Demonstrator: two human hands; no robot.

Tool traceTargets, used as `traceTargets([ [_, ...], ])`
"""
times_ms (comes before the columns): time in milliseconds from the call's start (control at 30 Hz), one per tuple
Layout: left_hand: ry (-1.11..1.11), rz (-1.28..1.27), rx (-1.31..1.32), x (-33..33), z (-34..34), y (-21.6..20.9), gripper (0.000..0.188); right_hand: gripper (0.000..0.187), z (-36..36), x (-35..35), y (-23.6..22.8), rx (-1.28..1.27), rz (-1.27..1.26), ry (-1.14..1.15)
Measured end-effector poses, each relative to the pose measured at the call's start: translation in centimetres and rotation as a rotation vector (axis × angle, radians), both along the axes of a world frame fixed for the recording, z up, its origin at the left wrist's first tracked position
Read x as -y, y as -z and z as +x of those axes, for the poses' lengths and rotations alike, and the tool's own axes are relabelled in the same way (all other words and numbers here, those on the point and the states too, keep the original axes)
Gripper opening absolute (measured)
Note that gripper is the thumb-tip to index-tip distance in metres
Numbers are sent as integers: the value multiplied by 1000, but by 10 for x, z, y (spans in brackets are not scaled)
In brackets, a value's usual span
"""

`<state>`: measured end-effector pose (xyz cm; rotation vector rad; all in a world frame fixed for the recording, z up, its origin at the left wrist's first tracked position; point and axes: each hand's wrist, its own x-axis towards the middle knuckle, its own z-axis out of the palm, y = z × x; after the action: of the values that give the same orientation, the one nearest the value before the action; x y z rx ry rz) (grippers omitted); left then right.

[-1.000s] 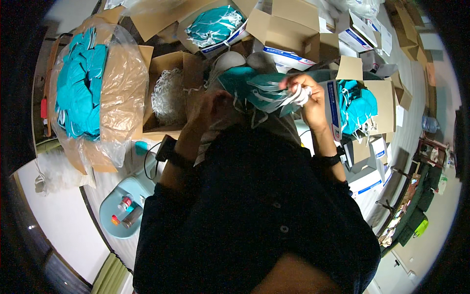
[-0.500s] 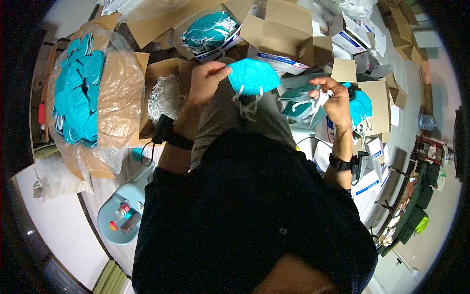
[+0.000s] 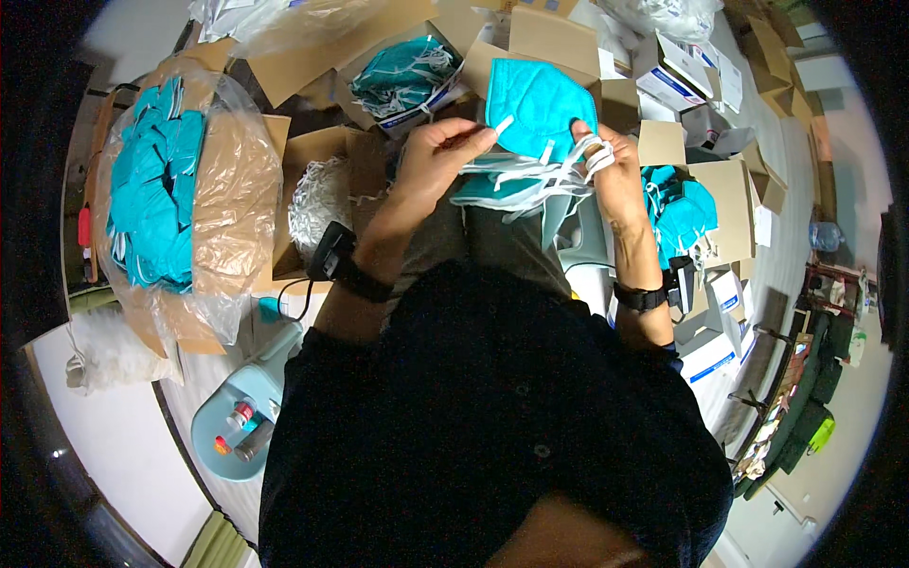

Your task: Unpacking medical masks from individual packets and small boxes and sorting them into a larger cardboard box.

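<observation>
A teal face mask (image 3: 540, 104) is held up in front of me between both hands. My left hand (image 3: 438, 161) pinches a short white strap at its lower left edge. The thumb of my right hand (image 3: 611, 166) presses on its right edge, and white straps loop round the fingers. Below it, a bunch of teal masks with white straps (image 3: 507, 189) hangs from my right hand above my lap. How many are in that bunch cannot be told.
Left stands a carton lined with clear plastic (image 3: 232, 199), full of teal masks. Beside it is a carton of white straps (image 3: 319, 204). Mask-filled cartons stand ahead (image 3: 402, 80) and at the right (image 3: 686, 213). A pale blue stool (image 3: 213, 445) bears bottles.
The single mask has moved right and up, and my right hand now grips its edge too. My left hand has shifted right, to its strap. The bunch has moved left, under the mask.
</observation>
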<state>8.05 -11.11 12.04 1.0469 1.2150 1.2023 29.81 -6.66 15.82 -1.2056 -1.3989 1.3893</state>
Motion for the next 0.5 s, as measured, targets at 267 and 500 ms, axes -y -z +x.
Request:
traceTargets([
  [267,125,-43,-7,-1,6,3,27,27,4,-7,16,-170,-151,-8],
  [500,169,64,344,-2,41,13,21,24,1,-11,27,-228,-222,-24],
])
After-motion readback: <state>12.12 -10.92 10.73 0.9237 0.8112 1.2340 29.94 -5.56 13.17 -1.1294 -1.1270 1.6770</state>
